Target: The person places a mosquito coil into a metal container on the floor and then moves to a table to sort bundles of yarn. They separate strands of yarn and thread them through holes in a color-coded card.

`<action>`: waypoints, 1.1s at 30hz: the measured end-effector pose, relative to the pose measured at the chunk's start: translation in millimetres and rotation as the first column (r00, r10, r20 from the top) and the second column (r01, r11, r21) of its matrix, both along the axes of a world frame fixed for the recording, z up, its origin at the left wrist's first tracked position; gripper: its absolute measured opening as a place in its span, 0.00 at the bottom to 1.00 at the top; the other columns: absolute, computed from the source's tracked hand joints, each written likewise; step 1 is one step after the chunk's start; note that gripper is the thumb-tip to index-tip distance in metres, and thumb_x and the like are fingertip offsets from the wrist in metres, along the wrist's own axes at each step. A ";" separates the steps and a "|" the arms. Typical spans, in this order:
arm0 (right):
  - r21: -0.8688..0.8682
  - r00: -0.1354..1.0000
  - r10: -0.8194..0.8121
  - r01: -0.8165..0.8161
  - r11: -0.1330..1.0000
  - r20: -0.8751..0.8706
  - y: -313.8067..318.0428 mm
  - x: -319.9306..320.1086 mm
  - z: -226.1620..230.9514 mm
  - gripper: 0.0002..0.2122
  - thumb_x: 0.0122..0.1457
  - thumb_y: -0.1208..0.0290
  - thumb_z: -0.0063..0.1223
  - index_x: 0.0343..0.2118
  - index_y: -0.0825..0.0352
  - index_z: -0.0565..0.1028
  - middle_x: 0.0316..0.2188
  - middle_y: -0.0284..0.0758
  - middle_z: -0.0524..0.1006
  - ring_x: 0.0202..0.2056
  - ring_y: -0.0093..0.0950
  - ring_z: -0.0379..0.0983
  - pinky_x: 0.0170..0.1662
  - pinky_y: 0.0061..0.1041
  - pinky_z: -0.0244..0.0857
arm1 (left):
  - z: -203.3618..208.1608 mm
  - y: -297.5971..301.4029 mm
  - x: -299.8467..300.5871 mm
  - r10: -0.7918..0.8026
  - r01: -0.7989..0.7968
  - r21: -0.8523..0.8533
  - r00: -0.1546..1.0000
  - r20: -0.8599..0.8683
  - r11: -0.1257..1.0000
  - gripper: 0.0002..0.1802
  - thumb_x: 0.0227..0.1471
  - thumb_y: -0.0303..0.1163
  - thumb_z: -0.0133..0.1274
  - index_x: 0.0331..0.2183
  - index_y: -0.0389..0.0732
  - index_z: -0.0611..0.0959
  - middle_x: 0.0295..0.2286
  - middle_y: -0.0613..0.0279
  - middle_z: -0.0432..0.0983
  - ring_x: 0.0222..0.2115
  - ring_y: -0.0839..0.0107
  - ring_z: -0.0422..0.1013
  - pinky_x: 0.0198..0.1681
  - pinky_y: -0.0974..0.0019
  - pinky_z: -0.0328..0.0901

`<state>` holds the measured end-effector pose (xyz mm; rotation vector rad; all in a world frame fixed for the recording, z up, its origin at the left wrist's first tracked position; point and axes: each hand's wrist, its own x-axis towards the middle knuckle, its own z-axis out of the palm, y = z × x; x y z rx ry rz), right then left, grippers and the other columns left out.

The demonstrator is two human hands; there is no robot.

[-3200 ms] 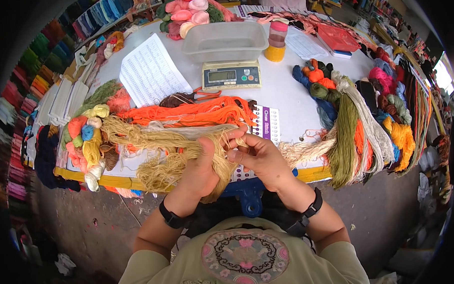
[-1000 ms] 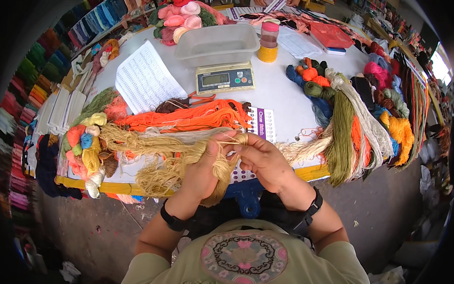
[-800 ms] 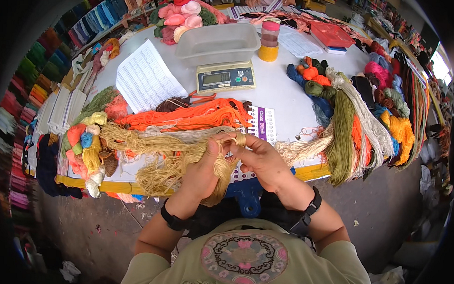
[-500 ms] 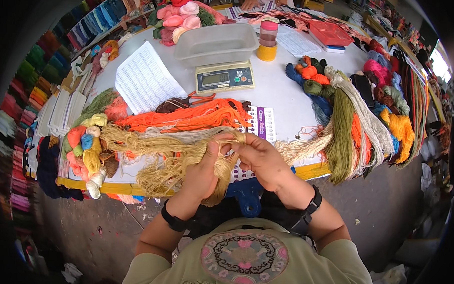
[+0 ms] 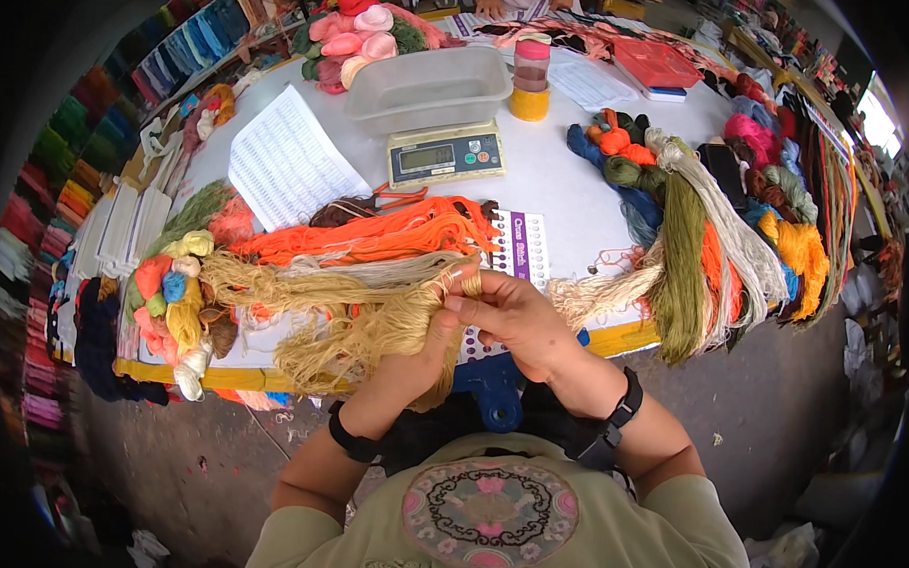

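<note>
A bundle of golden-tan embroidery thread lies over the near table edge, its loose ends spread leftward. My left hand is closed round the gathered right end of this bundle, and strands cover part of its fingers. Against it, my right hand pinches a small loop of the same thread between thumb and fingers. Just beyond both hands are bright orange thread and a strip of greyish thread. A white punched card with a purple band lies beyond my right hand, partly covered.
A digital scale stands mid-table with a clear plastic tub behind it. Left of it rests a printed sheet. Thread hanks drape over the right edge; coloured skeins sit at left. Another person's hands show at the far side.
My left hand has shifted slightly down and my fingers have changed their hold. A loop of tan thread now stands up at my right fingertips. The view has moved slightly.
</note>
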<state>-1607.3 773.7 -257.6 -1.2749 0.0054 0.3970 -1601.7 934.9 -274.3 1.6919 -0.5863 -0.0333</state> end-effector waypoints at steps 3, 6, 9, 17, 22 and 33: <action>0.039 0.998 0.051 -0.053 0.998 0.036 -1.4 1.0 -7.8 0.06 0.57 0.67 0.55 0.35 0.60 0.77 0.27 0.21 0.73 0.25 0.08 0.62 0.24 0.10 0.52 | 7.2 -1.1 -3.1 -0.001 -0.013 0.116 0.993 0.119 0.993 0.40 0.59 0.59 0.33 0.54 0.32 0.66 0.50 0.53 0.68 0.51 0.66 0.64 0.55 0.63 0.56; 0.116 0.999 0.024 -0.026 0.993 0.023 -2.5 0.3 -6.2 0.06 0.57 0.67 0.56 0.36 0.59 0.76 0.28 0.20 0.73 0.26 0.08 0.63 0.25 0.11 0.53 | 2.1 -2.3 -4.8 -0.048 0.046 -0.062 0.998 -0.031 0.997 0.40 0.59 0.58 0.34 0.55 0.30 0.64 0.51 0.55 0.66 0.52 0.67 0.63 0.56 0.63 0.56; 0.243 0.999 -0.015 0.022 0.970 -0.031 -2.1 -4.5 1.7 0.06 0.57 0.68 0.55 0.36 0.58 0.75 0.28 0.20 0.73 0.26 0.09 0.64 0.26 0.11 0.53 | -12.5 1.3 -4.1 -0.124 0.055 -0.329 0.973 -0.193 0.943 0.37 0.60 0.55 0.35 0.56 0.32 0.64 0.52 0.58 0.64 0.53 0.69 0.62 0.56 0.63 0.56; -0.035 0.986 -0.017 0.023 0.999 0.166 5.6 -14.5 6.0 0.08 0.60 0.66 0.52 0.41 0.60 0.75 0.22 0.20 0.68 0.20 0.12 0.58 0.24 0.12 0.54 | 3.8 -6.1 -13.0 -0.147 0.092 -0.356 0.980 -0.131 0.930 0.38 0.59 0.56 0.38 0.56 0.32 0.65 0.54 0.58 0.64 0.54 0.70 0.59 0.58 0.62 0.52; 0.218 0.988 0.151 -0.143 0.965 -0.018 -10.7 -24.5 14.7 0.06 0.60 0.67 0.52 0.35 0.63 0.74 0.24 0.21 0.70 0.20 0.11 0.56 0.22 0.13 0.52 | 10.4 12.5 -11.5 -0.055 0.045 -0.107 0.995 -0.087 0.993 0.27 0.62 0.45 0.41 0.53 0.35 0.70 0.53 0.54 0.66 0.54 0.68 0.62 0.58 0.62 0.54; -0.355 0.870 -0.482 0.420 0.835 -0.101 -232.4 -118.3 38.9 0.08 0.60 0.68 0.50 0.26 0.63 0.72 0.13 0.18 0.59 0.12 0.09 0.46 0.14 0.12 0.40 | 57.0 359.9 -11.7 -0.132 -0.425 -0.842 0.863 -0.488 0.333 0.11 0.61 0.28 0.39 0.41 0.31 0.72 0.18 0.71 0.58 0.13 0.83 0.53 0.15 0.79 0.51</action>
